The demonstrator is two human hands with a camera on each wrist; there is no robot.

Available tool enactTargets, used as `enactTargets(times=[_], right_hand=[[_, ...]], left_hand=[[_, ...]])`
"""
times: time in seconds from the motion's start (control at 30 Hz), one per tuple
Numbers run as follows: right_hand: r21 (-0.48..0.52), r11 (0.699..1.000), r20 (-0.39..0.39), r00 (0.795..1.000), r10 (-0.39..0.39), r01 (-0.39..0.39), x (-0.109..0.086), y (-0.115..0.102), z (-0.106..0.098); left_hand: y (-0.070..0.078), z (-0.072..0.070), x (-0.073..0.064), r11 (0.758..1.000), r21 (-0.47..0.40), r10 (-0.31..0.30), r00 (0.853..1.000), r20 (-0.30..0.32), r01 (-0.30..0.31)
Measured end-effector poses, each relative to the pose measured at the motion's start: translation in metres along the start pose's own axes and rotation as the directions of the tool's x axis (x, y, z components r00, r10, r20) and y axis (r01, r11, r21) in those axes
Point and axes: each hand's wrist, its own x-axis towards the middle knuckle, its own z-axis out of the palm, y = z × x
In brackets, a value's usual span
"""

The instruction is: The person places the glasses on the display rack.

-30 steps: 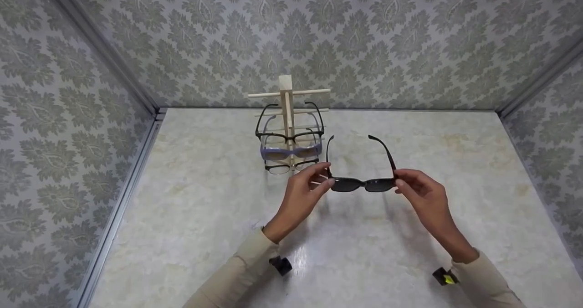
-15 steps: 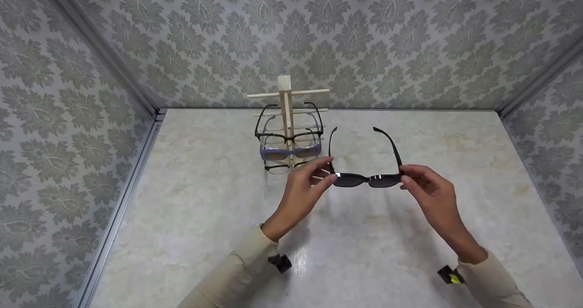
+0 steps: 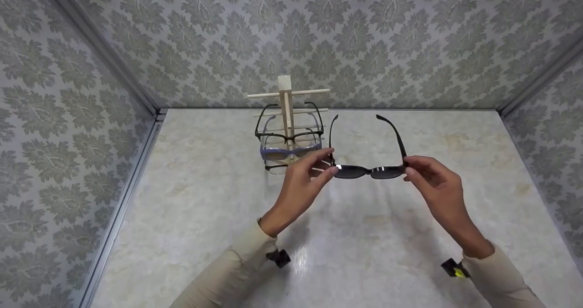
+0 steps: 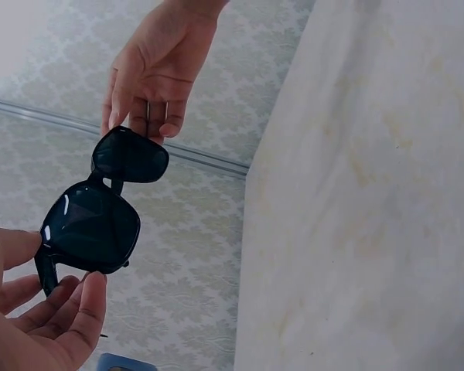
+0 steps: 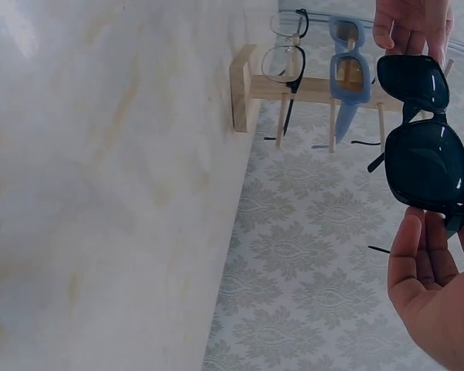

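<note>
Black sunglasses with dark lenses are held up over the table, temples unfolded and pointing away from me. My left hand pinches them at the left hinge, thumb in front and fingers behind. At the right hinge my right hand pinches them the same way. Just left of the sunglasses stands a wooden glasses rack. It bears dark-framed glasses, blue-framed sunglasses and, lowest, half-rimmed glasses. My left fingers overlap part of the lower two pairs in the head view.
The rack's top rod carries no glasses. The pale marbled table ends at patterned walls at the back and sides. Metal rails run along the left edge. Small black devices sit at both wrists.
Both hands have raised the black sunglasses and carried them away from me and slightly right. The lenses now look narrower in the head view. The rack and its glasses have stayed put.
</note>
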Motion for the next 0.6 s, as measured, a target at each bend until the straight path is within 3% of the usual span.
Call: enactTargets(times=[0.6], right_hand=[[-0.033, 0.995, 0.011, 0.995, -0.098, 0.099, 0.015, -0.028, 0.002]], left_hand=[[0.026, -0.014, 0.003, 0.994, 0.006, 0.109, 0.994, -0.025, -0.109]])
